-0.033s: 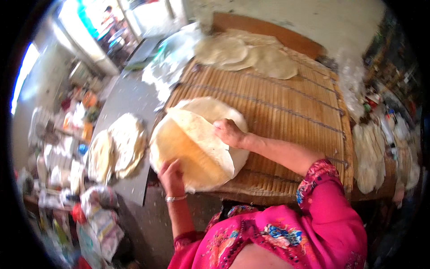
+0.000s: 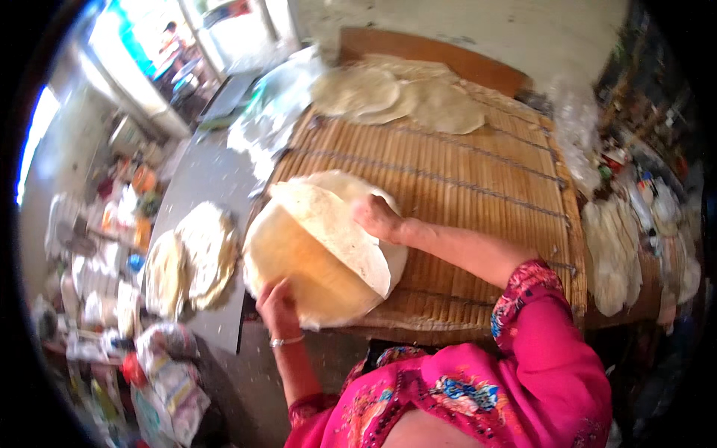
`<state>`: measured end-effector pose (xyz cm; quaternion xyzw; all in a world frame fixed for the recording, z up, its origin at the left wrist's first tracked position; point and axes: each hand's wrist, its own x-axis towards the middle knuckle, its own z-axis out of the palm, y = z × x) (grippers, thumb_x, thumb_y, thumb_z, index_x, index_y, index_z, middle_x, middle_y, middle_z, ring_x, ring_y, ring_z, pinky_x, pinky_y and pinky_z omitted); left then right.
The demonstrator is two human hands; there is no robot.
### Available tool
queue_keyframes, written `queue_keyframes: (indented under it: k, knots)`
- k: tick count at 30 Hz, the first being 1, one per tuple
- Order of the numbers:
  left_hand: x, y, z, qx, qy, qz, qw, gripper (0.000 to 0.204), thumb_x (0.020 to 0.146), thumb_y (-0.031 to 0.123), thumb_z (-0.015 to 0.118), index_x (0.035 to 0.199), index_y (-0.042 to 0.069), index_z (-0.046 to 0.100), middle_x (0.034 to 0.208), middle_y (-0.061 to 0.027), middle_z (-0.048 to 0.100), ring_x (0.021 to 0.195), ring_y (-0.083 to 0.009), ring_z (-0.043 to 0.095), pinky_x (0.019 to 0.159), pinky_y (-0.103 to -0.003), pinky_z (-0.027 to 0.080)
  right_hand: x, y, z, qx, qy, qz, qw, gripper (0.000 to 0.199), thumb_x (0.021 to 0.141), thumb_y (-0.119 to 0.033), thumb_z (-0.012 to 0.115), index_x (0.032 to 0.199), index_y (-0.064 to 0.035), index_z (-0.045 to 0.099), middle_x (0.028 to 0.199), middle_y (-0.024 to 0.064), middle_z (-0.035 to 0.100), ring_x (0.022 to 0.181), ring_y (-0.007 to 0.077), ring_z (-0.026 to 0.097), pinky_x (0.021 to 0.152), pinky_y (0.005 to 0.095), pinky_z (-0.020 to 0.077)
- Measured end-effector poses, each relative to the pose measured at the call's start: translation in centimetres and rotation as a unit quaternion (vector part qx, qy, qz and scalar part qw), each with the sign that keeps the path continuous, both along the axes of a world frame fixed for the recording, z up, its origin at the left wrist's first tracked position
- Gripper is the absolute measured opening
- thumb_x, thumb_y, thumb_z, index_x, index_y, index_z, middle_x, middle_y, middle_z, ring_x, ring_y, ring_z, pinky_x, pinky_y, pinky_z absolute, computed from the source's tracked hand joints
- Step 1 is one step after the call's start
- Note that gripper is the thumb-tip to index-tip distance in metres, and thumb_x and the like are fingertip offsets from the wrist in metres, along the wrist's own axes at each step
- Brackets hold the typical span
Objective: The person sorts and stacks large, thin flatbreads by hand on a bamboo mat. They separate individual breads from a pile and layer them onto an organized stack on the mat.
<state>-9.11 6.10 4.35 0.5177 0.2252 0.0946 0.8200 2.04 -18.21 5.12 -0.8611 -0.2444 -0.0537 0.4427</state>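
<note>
At the near edge of the bamboo mat (image 2: 478, 187), the left hand (image 2: 278, 305) grips the rim of a stack of thin round flatbreads (image 2: 306, 269), fingers curled over its lower edge; a thin bracelet (image 2: 287, 341) circles that wrist. The right hand (image 2: 376, 216) rests on the far side of the same stack, pinching the top flatbread (image 2: 336, 228), which is lifted and partly folded across the pile. The stack lies on the mat's front left corner, overhanging the edge slightly. Farther back on the mat, several more flatbreads (image 2: 403, 97) lie spread and overlapping. Left of the mat, another pile of flatbreads (image 2: 190, 257) sits on a grey surface (image 2: 202, 172). To the right, pale flatbreads (image 2: 612, 254) hang past the mat's edge.
</note>
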Motion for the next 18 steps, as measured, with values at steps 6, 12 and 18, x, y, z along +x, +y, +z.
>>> queue_keyframes:
  k: [6,12,18]
  knots:
    - [-2.9,2.0,-4.8,-0.08,0.033,0.024,0.996,0.009,0.074,-0.003,0.051,0.074,0.007,0.051,0.067,-0.0009,0.054,0.058,-0.0114,0.052,0.052,-0.024,0.046,12.4,-14.4,1.7,-0.163,-0.126,-0.123,0.971,0.012,0.065,-0.012,0.052,0.065,-0.0022,0.06,0.065,0.0158,0.059,0.059,0.0264,0.057,0.057,0.035,0.0452]
    - [-3.7,4.0,-7.6,-0.085,0.062,0.018,0.994,0.007,0.077,0.006,0.052,0.083,0.006,0.054,0.085,-0.0032,0.057,0.081,-0.0195,0.056,0.074,-0.038,0.048,18.5,-30.1,10.3,0.14,0.008,-0.252,0.957,0.006,0.06,-0.008,0.054,0.058,-0.0026,0.056,0.056,0.0079,0.055,0.05,0.0183,0.053,0.051,0.0335,0.0447]
    - [-3.2,4.8,-8.4,-0.092,0.098,0.027,0.991,0.022,0.077,0.013,0.052,0.099,0.007,0.053,0.099,-0.0066,0.057,0.094,-0.0256,0.054,0.078,-0.042,0.047,25.3,-48.5,0.1,0.328,0.074,-0.436,0.834,0.008,0.064,-0.004,0.054,0.069,0.0025,0.055,0.064,0.0096,0.055,0.059,0.0186,0.055,0.053,0.0318,0.0463]
